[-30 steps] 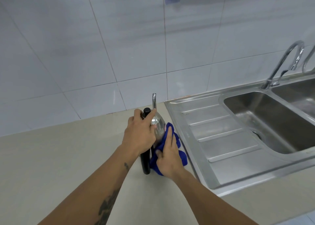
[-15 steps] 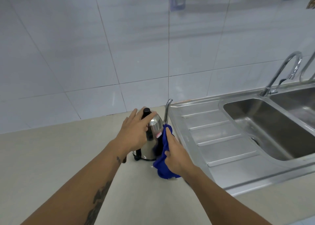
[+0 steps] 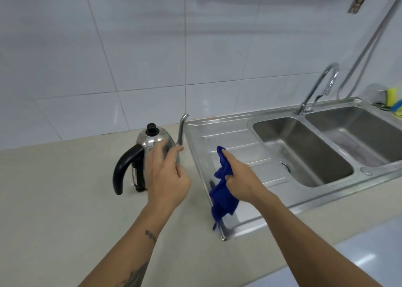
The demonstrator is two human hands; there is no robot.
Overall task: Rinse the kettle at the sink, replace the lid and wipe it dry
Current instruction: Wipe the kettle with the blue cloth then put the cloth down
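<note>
The steel kettle (image 3: 150, 142) stands upright on the beige counter (image 3: 54, 199), just left of the sink's drainboard (image 3: 228, 134). Its lid with a black knob (image 3: 151, 129) is on, the black handle (image 3: 124, 167) points left and the thin spout (image 3: 181, 130) rises on the right. My left hand (image 3: 167, 175) is in front of the kettle's right side, fingers loosely curled, fingertips at the spout's base, not wrapped around it. My right hand (image 3: 241, 178) holds a bunched blue cloth (image 3: 221, 197) over the drainboard, apart from the kettle.
A steel double sink (image 3: 300, 152) lies to the right with a curved faucet (image 3: 317, 86) behind it. A yellow and blue sponge (image 3: 393, 99) sits at the far right rim. White tiled wall runs behind the counter; the counter's front edge is near my forearms.
The kettle now stands free with my left hand off its top. My right hand has pulled the blue cloth away from the kettle, rightward over the drainboard.
</note>
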